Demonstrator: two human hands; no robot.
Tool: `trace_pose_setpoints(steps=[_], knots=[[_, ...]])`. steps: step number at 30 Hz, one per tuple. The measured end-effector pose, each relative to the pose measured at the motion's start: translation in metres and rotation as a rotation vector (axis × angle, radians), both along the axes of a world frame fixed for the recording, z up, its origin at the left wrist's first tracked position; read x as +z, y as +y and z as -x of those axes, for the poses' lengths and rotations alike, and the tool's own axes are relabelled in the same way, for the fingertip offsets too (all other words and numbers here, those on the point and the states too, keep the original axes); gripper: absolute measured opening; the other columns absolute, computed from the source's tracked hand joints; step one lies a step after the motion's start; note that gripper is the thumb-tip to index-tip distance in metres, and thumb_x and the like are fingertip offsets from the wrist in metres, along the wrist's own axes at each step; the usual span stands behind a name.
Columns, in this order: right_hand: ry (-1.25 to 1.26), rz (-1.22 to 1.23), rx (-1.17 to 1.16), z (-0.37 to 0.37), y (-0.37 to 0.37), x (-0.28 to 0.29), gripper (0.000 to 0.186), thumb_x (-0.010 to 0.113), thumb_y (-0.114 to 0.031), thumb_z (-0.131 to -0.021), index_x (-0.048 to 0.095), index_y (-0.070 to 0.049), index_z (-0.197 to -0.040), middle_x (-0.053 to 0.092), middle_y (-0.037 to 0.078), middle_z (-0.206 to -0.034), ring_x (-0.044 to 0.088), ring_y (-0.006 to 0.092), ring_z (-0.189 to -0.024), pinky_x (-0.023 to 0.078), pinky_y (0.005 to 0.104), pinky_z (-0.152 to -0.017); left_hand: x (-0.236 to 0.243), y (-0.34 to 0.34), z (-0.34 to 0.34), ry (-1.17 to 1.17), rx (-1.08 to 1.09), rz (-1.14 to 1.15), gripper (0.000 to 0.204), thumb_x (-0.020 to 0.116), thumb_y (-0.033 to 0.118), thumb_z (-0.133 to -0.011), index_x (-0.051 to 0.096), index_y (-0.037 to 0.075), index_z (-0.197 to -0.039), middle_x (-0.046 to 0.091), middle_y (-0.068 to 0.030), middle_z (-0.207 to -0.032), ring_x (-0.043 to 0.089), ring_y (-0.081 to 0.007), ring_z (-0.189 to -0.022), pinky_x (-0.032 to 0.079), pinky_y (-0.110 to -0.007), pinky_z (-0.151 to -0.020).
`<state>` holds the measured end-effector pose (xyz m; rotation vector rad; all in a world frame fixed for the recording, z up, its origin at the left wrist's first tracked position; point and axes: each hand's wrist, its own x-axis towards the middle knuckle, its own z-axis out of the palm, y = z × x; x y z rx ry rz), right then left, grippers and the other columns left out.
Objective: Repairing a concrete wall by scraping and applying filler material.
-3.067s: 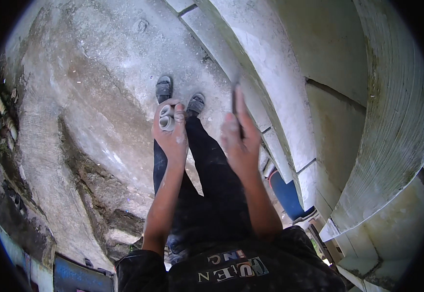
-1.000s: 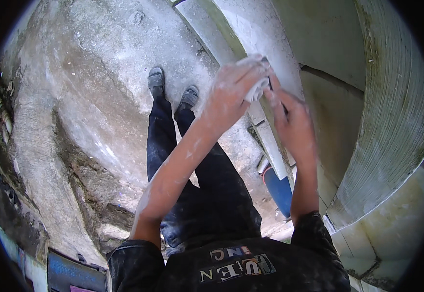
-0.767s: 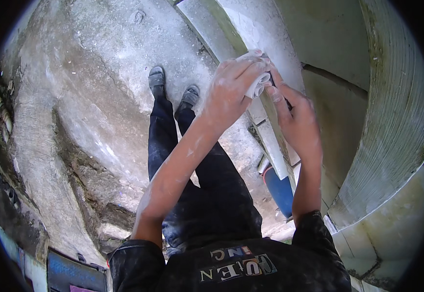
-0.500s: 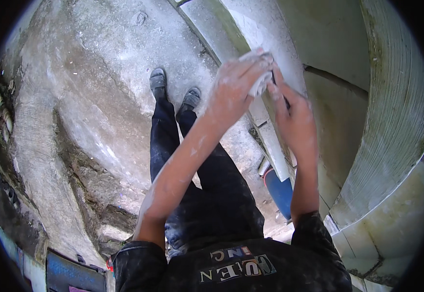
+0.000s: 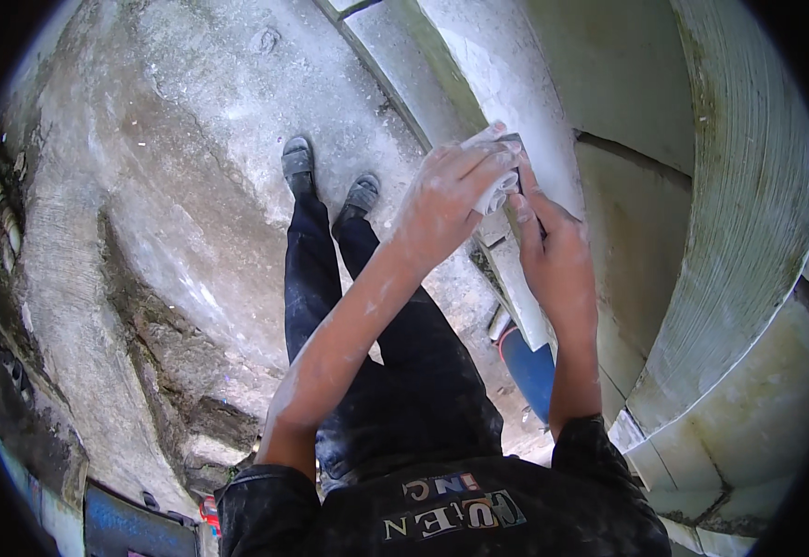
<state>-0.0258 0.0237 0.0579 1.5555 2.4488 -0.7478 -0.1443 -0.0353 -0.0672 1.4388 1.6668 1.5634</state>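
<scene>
My left hand (image 5: 451, 190), dusted white, is closed round a small white piece with curved, ring-like edges (image 5: 500, 194); most of it is hidden by the fingers. In my right hand (image 5: 557, 246) is a slim dark tool (image 5: 518, 160), its handle along the palm and its flat end pressed at the white piece. Whether that tool is a knife or a file does not show. Both hands meet in front of me at chest height, the fingertips close together.
Beneath me lies a rough concrete floor (image 5: 209, 84) with white dust. To the right runs a pale ledge (image 5: 478, 56) beside large slabs (image 5: 627, 204). A blue container (image 5: 527, 371) stands below my right forearm. Broken stone (image 5: 223, 427) lies at lower left.
Both hands have come slightly nearer to me, lower in the picture, with the white piece and the dark tool still in them. The grips look the same.
</scene>
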Motion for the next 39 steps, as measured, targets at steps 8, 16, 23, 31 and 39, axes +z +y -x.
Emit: trace_pose_setpoints(steps=[8, 16, 23, 31, 39], knots=[[0.073, 0.114, -0.09, 0.001, -0.002, 0.001, 0.041, 0.058, -0.028, -0.109, 0.06, -0.013, -0.147, 0.065, 0.032, -0.098, 0.028, 0.0205, -0.104, 0.053, 0.0398, -0.085, 0.004, -0.004, 0.002, 0.013, -0.001, 0.025, 0.044, 0.076, -0.002, -0.08, 0.069, 0.009, -0.123, 0.068, -0.0127, -0.136, 0.063, -0.03, -0.13, 0.048, -0.043, -0.1], [0.005, 0.133, -0.08, -0.003, -0.003, -0.003, 0.042, 0.058, -0.029, -0.109, 0.058, -0.014, -0.149, 0.066, 0.032, -0.108, 0.07, 0.0273, -0.089, 0.053, 0.0383, -0.088, -0.001, -0.005, 0.003, 0.0, 0.019, 0.02, 0.046, 0.078, 0.001, -0.082, 0.069, 0.011, -0.126, 0.068, -0.0111, -0.138, 0.061, -0.0272, -0.135, 0.049, -0.043, -0.1], [-0.03, 0.132, -0.115, 0.015, 0.003, 0.003, 0.041, 0.059, -0.028, -0.109, 0.06, -0.012, -0.146, 0.067, 0.031, -0.109, 0.064, 0.0171, -0.083, 0.054, 0.0368, -0.087, -0.004, 0.004, 0.009, -0.012, 0.039, 0.014, 0.046, 0.079, -0.002, -0.08, 0.069, 0.01, -0.123, 0.07, -0.0111, -0.134, 0.059, -0.0284, -0.138, 0.048, -0.044, -0.101], [0.059, 0.168, -0.109, 0.002, 0.008, -0.006, 0.044, 0.059, -0.028, -0.11, 0.056, -0.016, -0.152, 0.068, 0.031, -0.116, 0.061, 0.0067, -0.099, 0.052, 0.0348, -0.094, 0.001, 0.007, 0.009, -0.014, 0.036, -0.01, 0.041, 0.074, -0.006, -0.081, 0.069, 0.009, -0.119, 0.07, -0.0087, -0.133, 0.056, -0.0302, -0.142, 0.046, -0.046, -0.103], [-0.095, 0.218, -0.178, 0.018, 0.006, 0.003, 0.045, 0.055, -0.031, -0.111, 0.053, -0.015, -0.154, 0.07, 0.027, -0.125, 0.067, 0.0206, -0.124, 0.05, 0.0355, -0.099, -0.002, 0.007, 0.009, -0.007, 0.043, -0.023, 0.04, 0.076, -0.004, -0.083, 0.068, 0.008, -0.12, 0.071, -0.0101, -0.131, 0.057, -0.0302, -0.141, 0.046, -0.046, -0.105]])
